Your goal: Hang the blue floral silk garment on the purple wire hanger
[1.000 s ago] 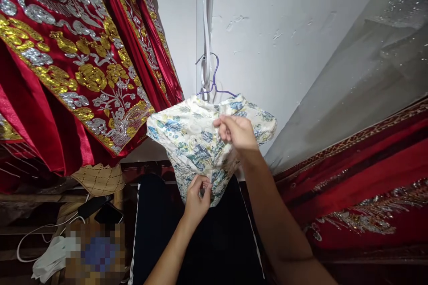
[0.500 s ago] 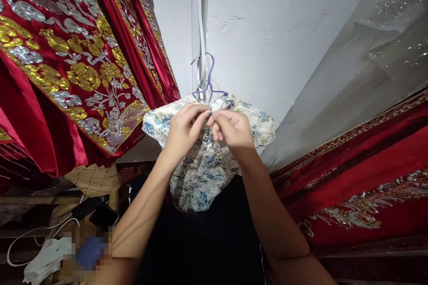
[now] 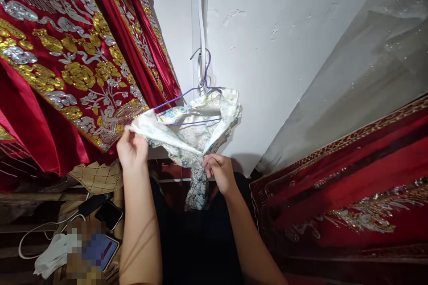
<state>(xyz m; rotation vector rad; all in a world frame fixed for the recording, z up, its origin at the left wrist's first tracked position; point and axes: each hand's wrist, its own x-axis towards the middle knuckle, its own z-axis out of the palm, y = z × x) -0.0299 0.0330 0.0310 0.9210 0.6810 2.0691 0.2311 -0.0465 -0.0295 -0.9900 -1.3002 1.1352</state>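
Note:
A white garment with a blue floral print [image 3: 197, 173] hangs partly off a purple wire hanger [image 3: 174, 99], its front spread apart so the pale inside shows. My left hand [image 3: 132, 147] pinches the garment's edge at the far left, and the left arm of the hanger is bared. Lower down in the middle, my right hand [image 3: 217, 169] grips the front edge near the bottom of the opening. The right shoulder of the garment still sits over the hanger. Below my right hand the fabric bunches into a narrow hanging tail.
The hanger hooks onto a white vertical strip [image 3: 202, 18] against the white wall [image 3: 261, 31]. Red embroidered cloth [image 3: 76, 71] hangs at left. At right are sheer sparkly fabric [image 3: 361, 71] and red beaded cloth [image 3: 351, 178]. Phones [image 3: 109, 216], a cable and white tissue [image 3: 55, 254] lie lower left.
My hands have moved apart from the neckline, the left one outward and down, the right one down. The garment's front has opened and its left shoulder has come off the hanger.

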